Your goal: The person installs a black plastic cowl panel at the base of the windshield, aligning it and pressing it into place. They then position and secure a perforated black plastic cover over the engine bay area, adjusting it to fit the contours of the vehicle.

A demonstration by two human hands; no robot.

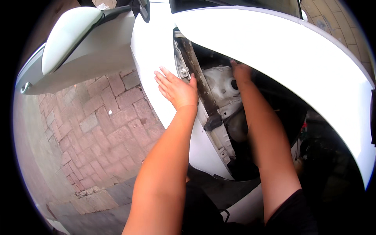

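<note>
My left hand [176,89] rests flat on the white front fender [154,51] of a car, its fingers stretched out and apart, holding nothing. In the engine bay, my right hand [241,73] reaches beside the pale metal strut tower [219,84], close under the edge of the raised white hood [270,41]. Only a thumb or finger of it shows at the tip. The rest of its fingers are hidden in shadow, so whatever they touch is out of sight.
An open car door [113,47] with a white side mirror [72,37] stands at the far left. Reddish paving bricks [105,125] lie below it. A brownish metal rail [201,78] runs inside the fender. Deep shadow covers the bay at the right.
</note>
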